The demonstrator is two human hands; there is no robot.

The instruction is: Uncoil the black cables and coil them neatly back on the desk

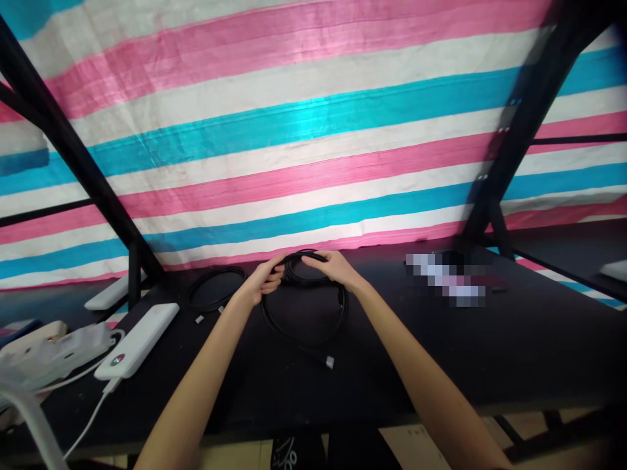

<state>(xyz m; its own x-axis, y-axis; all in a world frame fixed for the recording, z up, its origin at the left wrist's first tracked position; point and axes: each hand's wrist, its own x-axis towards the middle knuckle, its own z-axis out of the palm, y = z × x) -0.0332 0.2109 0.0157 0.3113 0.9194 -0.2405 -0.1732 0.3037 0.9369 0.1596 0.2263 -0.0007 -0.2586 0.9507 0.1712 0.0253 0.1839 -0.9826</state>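
Note:
A black cable [304,329] lies in loose loops on the black table [490,339], with a silver plug end near the front. My left hand [264,282] is closed around the left top of the coil. My right hand [330,264] grips the coil's top right, fingers curled over it. Both arms reach forward from the table's near edge.
A second coiled black cable [215,290] lies left of the hands. A white power bank [140,339] with a white lead and a white power strip [53,352] sit at the left. Black frame posts [132,274] [494,215] stand before a striped tarp. A blurred patch is at the right.

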